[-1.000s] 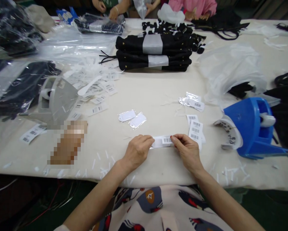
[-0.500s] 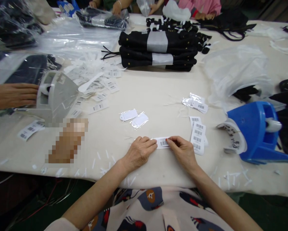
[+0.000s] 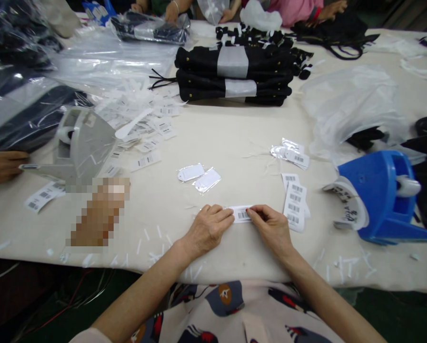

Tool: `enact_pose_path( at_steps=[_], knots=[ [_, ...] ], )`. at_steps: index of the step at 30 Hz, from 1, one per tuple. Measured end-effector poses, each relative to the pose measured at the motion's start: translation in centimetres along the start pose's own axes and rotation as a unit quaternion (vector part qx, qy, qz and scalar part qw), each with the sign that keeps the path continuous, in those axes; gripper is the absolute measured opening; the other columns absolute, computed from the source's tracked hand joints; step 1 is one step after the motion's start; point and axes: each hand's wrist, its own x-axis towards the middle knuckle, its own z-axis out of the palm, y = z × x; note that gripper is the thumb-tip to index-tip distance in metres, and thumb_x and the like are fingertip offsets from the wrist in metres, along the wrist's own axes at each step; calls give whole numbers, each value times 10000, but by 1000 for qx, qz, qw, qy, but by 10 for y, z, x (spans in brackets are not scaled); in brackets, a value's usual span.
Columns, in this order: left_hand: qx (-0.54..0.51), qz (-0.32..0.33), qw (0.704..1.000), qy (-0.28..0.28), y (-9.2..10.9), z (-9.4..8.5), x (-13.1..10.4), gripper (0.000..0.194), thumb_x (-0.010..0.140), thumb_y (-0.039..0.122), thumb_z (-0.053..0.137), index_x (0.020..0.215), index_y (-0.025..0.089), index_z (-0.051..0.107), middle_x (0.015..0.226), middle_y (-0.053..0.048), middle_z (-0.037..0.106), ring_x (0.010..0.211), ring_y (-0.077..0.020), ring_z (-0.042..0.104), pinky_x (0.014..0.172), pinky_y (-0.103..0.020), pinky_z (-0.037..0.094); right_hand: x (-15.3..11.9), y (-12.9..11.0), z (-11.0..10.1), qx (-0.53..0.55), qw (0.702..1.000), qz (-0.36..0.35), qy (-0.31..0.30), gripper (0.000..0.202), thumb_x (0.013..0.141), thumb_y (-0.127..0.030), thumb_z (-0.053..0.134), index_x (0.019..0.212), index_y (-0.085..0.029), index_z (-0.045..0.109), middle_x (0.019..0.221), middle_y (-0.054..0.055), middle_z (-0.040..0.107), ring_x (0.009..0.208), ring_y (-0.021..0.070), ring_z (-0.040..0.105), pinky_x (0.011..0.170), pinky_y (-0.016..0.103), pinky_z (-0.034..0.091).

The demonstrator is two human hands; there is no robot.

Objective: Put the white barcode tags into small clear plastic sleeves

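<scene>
A small white barcode tag (image 3: 241,214) lies flat on the table between my two hands. My left hand (image 3: 209,226) presses its left end, the fingers together. At the other end, my right hand (image 3: 273,228) is closed in a pinch, thumb and fingertip on the tag's edge. What exactly sits under those fingertips is partly hidden. Just right of that hand are strips of barcode stickers (image 3: 294,206). Two white tags in clear sleeves (image 3: 206,179) lie beyond my left hand. Another small pile of sleeved barcode tags (image 3: 293,153) is farther back to the right.
A blue label dispenser (image 3: 381,190) stands at right, a grey dispenser (image 3: 83,143) at left beside loose label strips (image 3: 145,119). Bundled black goods (image 3: 234,76) are stacked behind. A co-worker's hand (image 3: 2,166) is at far left; other people work across the table.
My hands and the tag stay almost in place. The co-worker's hand at left has drawn back from the grey dispenser toward the edge. Across the table, a pink-sleeved person's hand has moved right.
</scene>
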Motion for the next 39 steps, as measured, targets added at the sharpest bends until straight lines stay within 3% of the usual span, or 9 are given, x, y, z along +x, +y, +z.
enact_pose_path(
  at_steps=[16, 25, 30, 36, 39],
  knots=[
    [-3, 7, 1000, -10, 2, -5, 3, 231, 889, 140, 369, 988, 171, 576, 1084, -44, 611, 867, -170, 489, 694, -313, 377, -3, 4, 3, -45, 998, -35, 6, 256, 786, -401, 533, 745, -175, 645, 650, 16, 645, 558, 151, 570, 531, 253, 447],
    [21, 27, 999, -38, 2, -5, 5, 297, 874, 114, 357, 1113, 151, 530, 1083, -77, 591, 838, -184, 482, 667, -331, 375, -4, 6, 4, -84, 995, -56, 18, 247, 802, -378, 506, 758, -173, 637, 637, 16, 629, 540, 141, 556, 531, 246, 424],
    [42, 30, 996, -66, 3, -7, 7, 306, 861, 94, 368, 1117, 148, 526, 1096, -85, 579, 840, -192, 478, 658, -342, 375, -5, 3, 7, -147, 985, -88, 35, 234, 815, -347, 462, 763, -171, 606, 690, 43, 634, 575, 151, 567, 559, 254, 428],
    [38, 39, 997, -62, 1, -6, 5, 313, 863, 92, 358, 1125, 140, 524, 1152, -90, 562, 848, -196, 475, 662, -342, 368, -2, 3, 4, -222, 972, -61, 37, 194, 798, -328, 486, 882, -168, 555, 577, -13, 563, 502, 153, 537, 514, 260, 398],
    [31, 49, 996, -65, 1, -6, 5, 327, 870, 86, 343, 1144, 135, 515, 1205, -84, 548, 846, -189, 475, 650, -336, 363, -8, 2, 4, -248, 953, -168, 41, 200, 861, -256, 420, 915, -152, 582, 732, 59, 621, 682, 180, 581, 634, 292, 447]
  ],
)
